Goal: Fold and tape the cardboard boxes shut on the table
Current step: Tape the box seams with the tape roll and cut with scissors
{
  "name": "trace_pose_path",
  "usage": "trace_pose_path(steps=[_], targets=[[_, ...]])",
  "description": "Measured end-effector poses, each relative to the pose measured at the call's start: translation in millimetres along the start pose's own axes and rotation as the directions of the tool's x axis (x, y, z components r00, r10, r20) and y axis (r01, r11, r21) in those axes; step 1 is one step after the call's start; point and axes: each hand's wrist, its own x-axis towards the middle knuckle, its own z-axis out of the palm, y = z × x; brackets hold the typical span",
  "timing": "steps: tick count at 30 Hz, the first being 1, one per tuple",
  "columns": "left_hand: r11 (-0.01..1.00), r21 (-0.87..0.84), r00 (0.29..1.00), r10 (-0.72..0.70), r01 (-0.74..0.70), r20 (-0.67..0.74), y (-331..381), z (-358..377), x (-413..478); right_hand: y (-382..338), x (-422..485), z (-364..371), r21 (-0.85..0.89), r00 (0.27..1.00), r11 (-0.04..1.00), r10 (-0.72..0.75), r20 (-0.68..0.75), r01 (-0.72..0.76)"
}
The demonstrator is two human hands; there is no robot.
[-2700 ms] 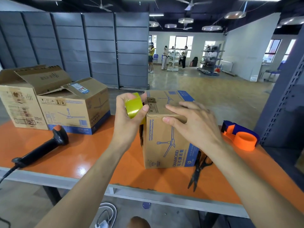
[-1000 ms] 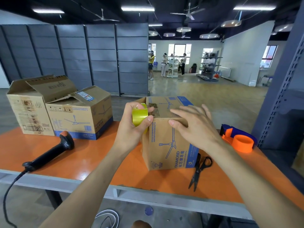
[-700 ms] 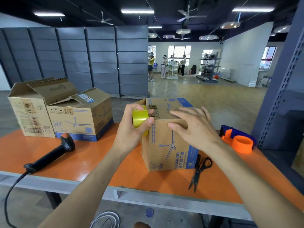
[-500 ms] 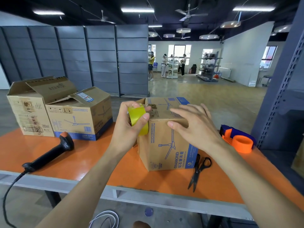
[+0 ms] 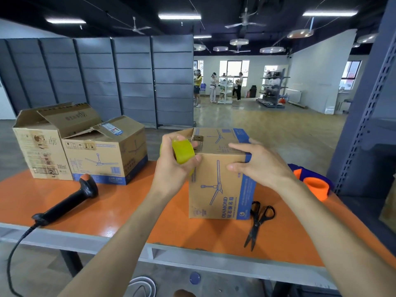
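My left hand is raised at the top left corner of the closed box, fingers and thumb curled around a yellow roll of tape held against that corner. My right hand lies flat across the box's near top edge, fingers straight and slightly spread, thumb down the front face. The box stands upright mid-table, scissors just right of it, two more boxes far left.
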Motion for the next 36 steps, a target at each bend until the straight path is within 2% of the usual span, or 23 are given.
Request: trace_pose_path(steps=[5, 8, 11, 14, 17, 20, 22, 24, 26, 28, 31, 34, 36], targets=[[0.992, 0.103, 0.997, 0.072, -0.072, 0.006, 40, -16, 25, -18, -9, 6, 0.073, 0.968, 0.988, -0.118, -0.220, 0.137], [0.971, 0.193, 0.987, 0.123, -0.141, 0.102, 92, -33, 57, -38, -13, -1, 0.164, 0.961, 0.967, -0.153, -0.229, 0.193], [0.900, 0.368, 0.954, 0.140, -0.234, 0.265, 140, -39, 85, -58, -20, -5, 0.341, 0.979, 0.920, -0.157, -0.127, 0.192], [0.768, 0.567, 0.915, 0.058, -0.297, 0.400, 165, -32, 109, -72, -31, -8, 0.501, 0.991, 0.860, -0.131, 0.032, 0.097], [0.660, 0.666, 0.863, -0.051, -0.348, 0.502, 161, -15, 124, -75, -41, -9, 0.593, 0.945, 0.805, -0.178, 0.275, -0.021], [0.652, 0.672, 0.808, -0.152, -0.351, 0.569, 129, 3, 123, -66, -49, -1, 0.630, 0.888, 0.773, -0.237, 0.394, -0.073], [0.696, 0.646, 0.780, -0.198, -0.314, 0.593, 103, 11, 114, -54, -52, 7, 0.611, 0.891, 0.787, -0.213, 0.400, -0.087], [0.744, 0.609, 0.761, -0.218, -0.276, 0.611, 84, 16, 103, -43, -50, 15, 0.547, 0.923, 0.836, -0.187, 0.338, -0.031], [0.791, 0.562, 0.766, -0.199, -0.243, 0.611, 78, 19, 96, -37, -48, 24, 0.466, 0.951, 0.883, -0.187, 0.247, 0.053], [0.803, 0.531, 0.785, -0.137, -0.269, 0.605, 86, 21, 96, -33, -48, 30, 0.378, 0.966, 0.918, -0.198, 0.166, 0.123], [0.745, 0.554, 0.811, -0.031, -0.370, 0.584, 106, 18, 97, -31, -49, 35, 0.289, 0.979, 0.945, -0.187, 0.078, 0.157], [0.662, 0.619, 0.839, 0.028, -0.423, 0.544, 122, 4, 92, -32, -54, 39, 0.077, 0.974, 0.971, -0.225, -0.027, 0.227], [0.555, 0.715, 0.876, 0.055, -0.425, 0.478, 126, -15, 83, -35, -60, 42, -0.050, 0.962, 0.968, -0.249, -0.108, 0.245]])
